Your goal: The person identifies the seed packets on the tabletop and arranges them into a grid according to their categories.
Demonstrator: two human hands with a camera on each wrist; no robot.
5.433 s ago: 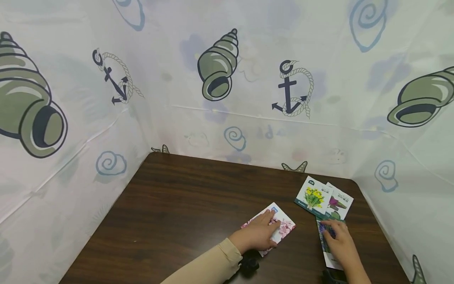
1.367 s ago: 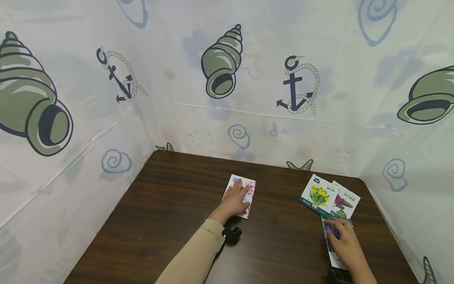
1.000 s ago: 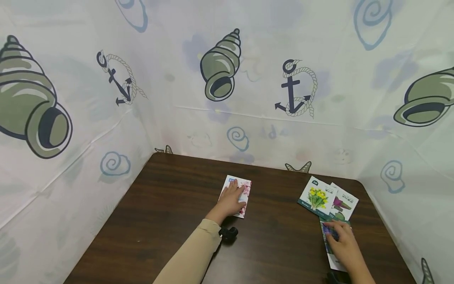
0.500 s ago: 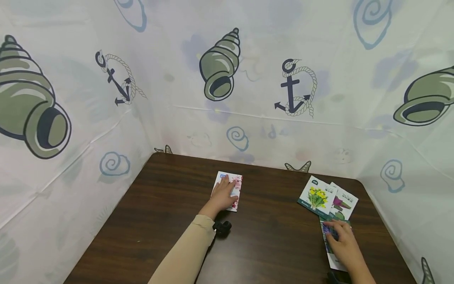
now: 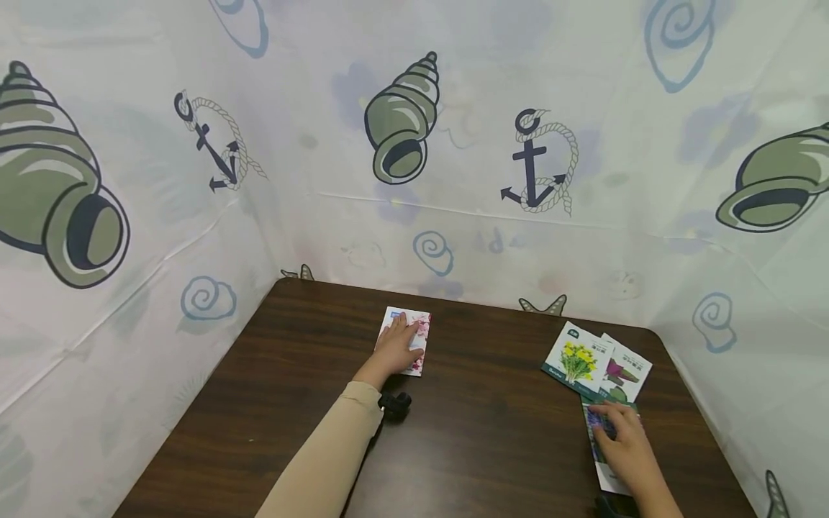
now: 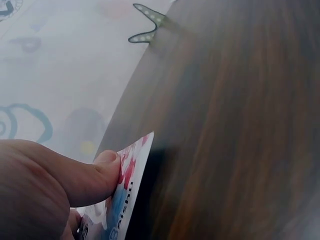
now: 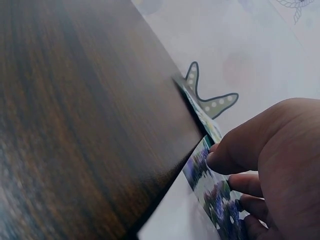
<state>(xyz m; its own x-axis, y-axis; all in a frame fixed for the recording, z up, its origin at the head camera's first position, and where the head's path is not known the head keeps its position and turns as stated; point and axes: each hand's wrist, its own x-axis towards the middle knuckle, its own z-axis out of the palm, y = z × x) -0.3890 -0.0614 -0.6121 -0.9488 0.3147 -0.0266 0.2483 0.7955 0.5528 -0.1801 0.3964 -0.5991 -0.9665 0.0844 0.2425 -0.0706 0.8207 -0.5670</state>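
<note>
My left hand (image 5: 392, 350) lies with fingers spread over a seed packet with pink blossoms (image 5: 421, 332), left of the table's middle toward the back. In the left wrist view the thumb (image 6: 97, 177) presses on the face of this packet (image 6: 129, 175), whose edge stands a little off the wood. At the right, my right hand (image 5: 627, 444) rests its fingertips on a packet with purple flowers (image 5: 606, 475). The right wrist view shows the loosely bent fingers against the purple-flower packet (image 7: 215, 200).
Beyond the right hand, a yellow-flower packet (image 5: 576, 361) overlaps a packet with a purple picture (image 5: 630, 368). The dark wooden table (image 5: 492, 432) meets a patterned white cloth (image 5: 466, 244) at the back and sides. A black wrist device (image 5: 395, 407) sits at the left wrist.
My left hand has slid the pink-blossom packet from beside the right-hand packets leftward and toward the back, turning it straighter. The right hand and its packets have stayed in place.
</note>
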